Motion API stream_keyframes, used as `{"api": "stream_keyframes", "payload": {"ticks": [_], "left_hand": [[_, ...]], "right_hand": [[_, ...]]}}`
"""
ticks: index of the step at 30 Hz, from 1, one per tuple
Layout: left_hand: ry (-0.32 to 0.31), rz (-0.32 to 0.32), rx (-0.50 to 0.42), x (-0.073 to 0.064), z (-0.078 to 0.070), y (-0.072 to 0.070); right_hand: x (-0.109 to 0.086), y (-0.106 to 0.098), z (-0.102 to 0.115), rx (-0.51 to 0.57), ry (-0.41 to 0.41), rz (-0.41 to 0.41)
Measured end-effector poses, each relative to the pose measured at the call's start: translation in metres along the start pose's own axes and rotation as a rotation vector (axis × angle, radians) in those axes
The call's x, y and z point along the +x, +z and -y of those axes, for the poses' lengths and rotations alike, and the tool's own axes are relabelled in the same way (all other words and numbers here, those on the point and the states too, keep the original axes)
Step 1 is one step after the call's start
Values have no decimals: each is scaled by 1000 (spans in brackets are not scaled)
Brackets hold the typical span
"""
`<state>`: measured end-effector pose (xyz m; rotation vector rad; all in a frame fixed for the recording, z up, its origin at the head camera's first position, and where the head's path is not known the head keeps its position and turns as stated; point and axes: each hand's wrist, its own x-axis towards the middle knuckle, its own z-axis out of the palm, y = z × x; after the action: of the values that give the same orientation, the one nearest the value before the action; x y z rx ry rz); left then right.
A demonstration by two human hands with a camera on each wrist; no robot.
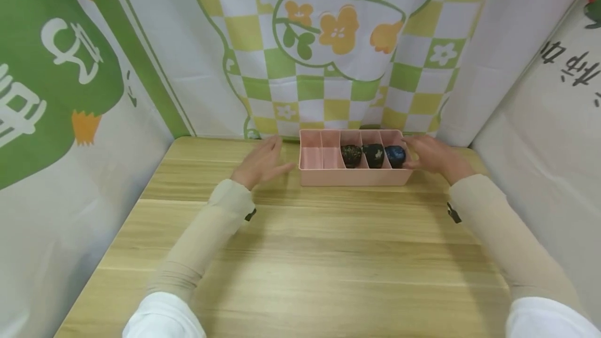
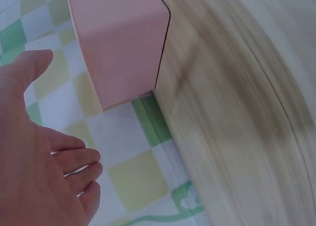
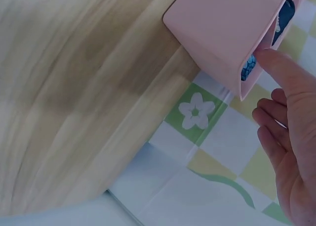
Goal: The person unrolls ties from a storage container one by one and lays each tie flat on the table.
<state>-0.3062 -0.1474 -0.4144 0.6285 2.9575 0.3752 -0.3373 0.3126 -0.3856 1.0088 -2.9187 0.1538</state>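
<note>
A pink divided box (image 1: 353, 177) sits at the back of the wooden table. In its right-hand compartments are three dark rolled-looking items: a speckled brown-black one (image 1: 351, 156), a black one with a pale mark (image 1: 373, 155) and a dark blue patterned one (image 1: 395, 156). Their exact kind is unclear. My left hand (image 1: 264, 163) is held just off the box's left end, fingers loosely extended. At the right end is my right hand (image 1: 434, 156); in the right wrist view its thumb (image 3: 284, 70) reaches over the rim beside the blue item, and the other fingers bend loosely outside.
Behind the box hangs a checkered, flowered cloth (image 1: 324, 87), close to the table's back edge. Printed cloth walls (image 1: 155, 87) rise on both sides. Bare wooden tabletop (image 1: 338, 254) stretches in front of the box, between the forearms.
</note>
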Motion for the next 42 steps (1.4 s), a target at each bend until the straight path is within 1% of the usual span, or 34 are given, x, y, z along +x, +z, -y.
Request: {"api": "stream_keyframes", "payload": {"ticks": [4,6,10,13,16,19,24,31,37,42], "left_hand": [[-12,30,5,14,-9,2],[-16,38,7,21,-14,5],[-12,29,8,33,-23,12],[-20,11,0,40,-29,18],[-42,1,-14,45,-34,24],[-62,8,-26,50,-38,30],[-88,19,-9,56,-40,38],[-92,11,45,61,-39,47],[-91,-3,42,61,-37,51],[-95,-12,56,63,-35,53]], "right_hand": [[17,6,-6,-23,-18,10],[24,8,-6,-28,-8,26],[34,13,-8,-32,22,91],[39,15,-7,-43,24,132],[43,18,-6,-63,12,156],[48,22,-5,-79,20,171],[54,30,-8,-92,34,181],[58,38,-12,-109,10,170],[60,43,-12,-120,20,167],[63,48,-14,-84,-3,142]]}}
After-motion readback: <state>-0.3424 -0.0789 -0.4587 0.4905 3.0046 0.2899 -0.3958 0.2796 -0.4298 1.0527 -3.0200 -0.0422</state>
